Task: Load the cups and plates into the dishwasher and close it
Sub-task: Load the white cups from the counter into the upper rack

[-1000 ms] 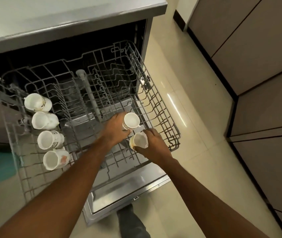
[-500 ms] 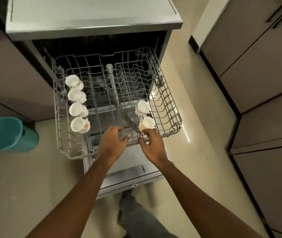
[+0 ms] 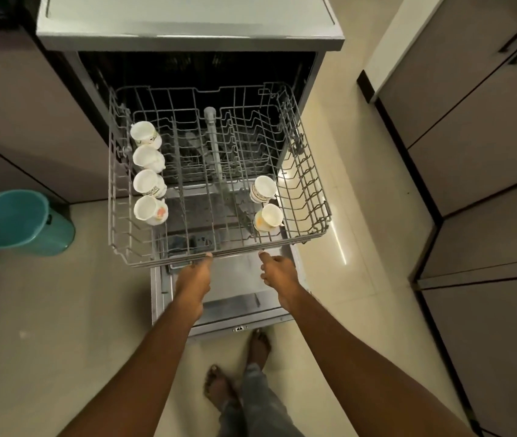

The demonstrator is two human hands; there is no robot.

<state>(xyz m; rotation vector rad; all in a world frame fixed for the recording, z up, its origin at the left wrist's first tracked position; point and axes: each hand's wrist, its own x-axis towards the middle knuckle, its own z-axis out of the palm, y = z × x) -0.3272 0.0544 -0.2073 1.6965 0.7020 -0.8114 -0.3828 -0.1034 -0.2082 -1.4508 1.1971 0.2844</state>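
Observation:
The dishwasher (image 3: 188,23) stands open with its door (image 3: 238,279) folded down and the grey wire upper rack (image 3: 312,171) pulled out. Several white cups lie along the rack's left side, from the rear cup (image 3: 144,134) to the front cup (image 3: 149,210). Two more cups (image 3: 263,188) (image 3: 268,217) sit at the front right. My left hand (image 3: 192,279) reaches the rack's front rim, its thumb tip touching the wire. My right hand (image 3: 279,272) hovers just below the rim with loosely curled fingers and holds nothing. No plates are in view.
A teal bucket (image 3: 14,222) stands on the floor to the left of the dishwasher. Brown cabinets (image 3: 471,152) line the right side, with pale tiled floor between. My bare feet (image 3: 219,386) are just in front of the lowered door.
Both hands let go of the two right-hand cups, left them in the rack and drew back to the rack's front rim. The camera pulled up and away.

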